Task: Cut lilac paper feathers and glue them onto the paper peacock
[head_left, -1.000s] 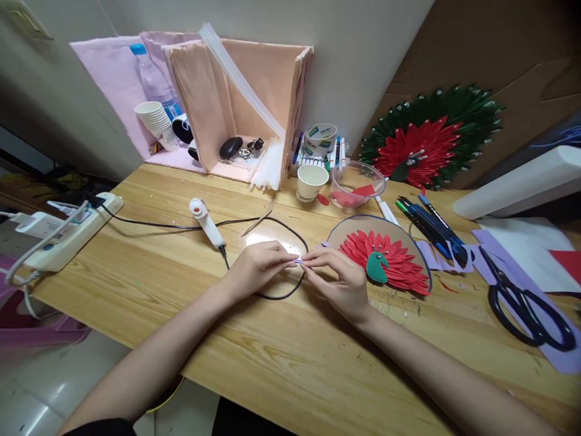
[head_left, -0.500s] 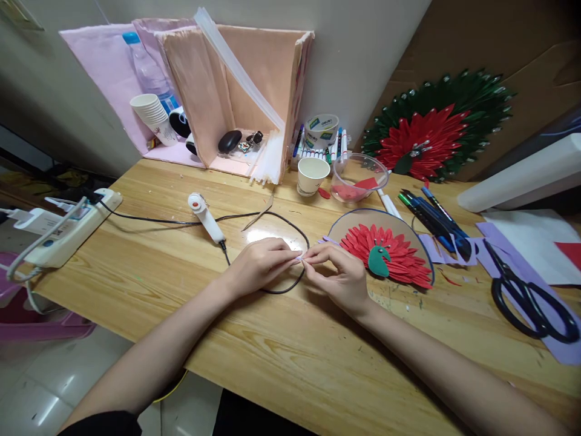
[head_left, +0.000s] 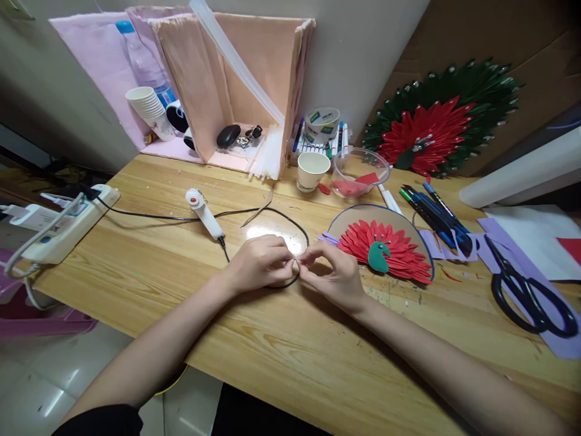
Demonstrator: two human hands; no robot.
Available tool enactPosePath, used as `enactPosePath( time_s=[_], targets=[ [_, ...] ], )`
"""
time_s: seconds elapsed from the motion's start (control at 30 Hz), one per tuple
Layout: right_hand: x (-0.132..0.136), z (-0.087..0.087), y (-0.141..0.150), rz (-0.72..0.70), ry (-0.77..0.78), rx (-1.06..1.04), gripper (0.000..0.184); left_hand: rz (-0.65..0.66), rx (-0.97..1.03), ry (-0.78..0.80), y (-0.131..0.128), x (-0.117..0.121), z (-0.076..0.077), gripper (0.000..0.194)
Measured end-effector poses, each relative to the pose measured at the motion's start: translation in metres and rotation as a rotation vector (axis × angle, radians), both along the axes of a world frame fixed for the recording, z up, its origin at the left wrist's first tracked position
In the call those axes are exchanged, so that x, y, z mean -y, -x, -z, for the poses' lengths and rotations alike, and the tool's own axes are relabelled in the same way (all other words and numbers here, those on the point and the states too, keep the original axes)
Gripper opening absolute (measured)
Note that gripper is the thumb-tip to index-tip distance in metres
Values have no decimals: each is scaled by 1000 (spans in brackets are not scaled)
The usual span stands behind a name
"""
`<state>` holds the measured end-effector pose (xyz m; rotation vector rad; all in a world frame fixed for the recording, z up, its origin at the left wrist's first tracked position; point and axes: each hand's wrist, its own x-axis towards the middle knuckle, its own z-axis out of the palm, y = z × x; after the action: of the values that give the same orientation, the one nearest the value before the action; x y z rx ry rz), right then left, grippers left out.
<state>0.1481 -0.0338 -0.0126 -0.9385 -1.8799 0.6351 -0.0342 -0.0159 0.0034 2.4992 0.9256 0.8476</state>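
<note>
My left hand (head_left: 263, 263) and my right hand (head_left: 333, 272) meet fingertip to fingertip over the wooden table. Both are closed in a pinch on a small pale purple piece, almost wholly covered by the fingers. Just right of my right hand lies a round board (head_left: 340, 221) with a blue rim. It bears a fan of red petals (head_left: 358, 239) and a green bird-shaped cutout (head_left: 378, 257). Slim purple petals (head_left: 328, 238) show at its left edge. Beyond my left hand rests a white glue gun (head_left: 204, 213), its black cord (head_left: 290, 219) looping around behind my fingers.
Black-handled scissors (head_left: 526, 297) lie on purple sheet material (head_left: 494, 233) at right. Behind the board are a paper cup (head_left: 313, 172), a clear bowl (head_left: 361, 175) with red scraps, and pens (head_left: 431, 218). A power strip (head_left: 72, 224) sits left; a cardboard box (head_left: 190, 79) stands behind.
The fingertips have shifted slightly left and the fingers have curled more around the small piece, which shows less now. The view has tilted a little.
</note>
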Motion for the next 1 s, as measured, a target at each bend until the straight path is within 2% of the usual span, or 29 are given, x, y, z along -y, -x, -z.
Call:
enactPosePath(
  time_s=[0.2,0.37,0.5,0.6,0.8,0.9,1.0],
  targets=[
    [1,-2,4,26,44,-26,12,-35,-26,-10,2,-2,-2,12],
    [0,0,2,61,83,-72,14,-37,-45,4,14,-9,-6,12],
    [1,4,-2,117,132,-122,14,-163,53,60,25,-14,-11,13],
    [1,8,-4,144,143,-165,13,-268,176,226,23,-13,-16,16],
    [1,7,-3,108,90,-161,11,-336,315,706,4,-5,-13,25],
    [1,6,-3,100,53,-132,10,-374,367,791,2,-4,-10,25],
    [1,6,-3,95,39,-127,8,-406,370,799,3,-4,-10,23]
  ],
)
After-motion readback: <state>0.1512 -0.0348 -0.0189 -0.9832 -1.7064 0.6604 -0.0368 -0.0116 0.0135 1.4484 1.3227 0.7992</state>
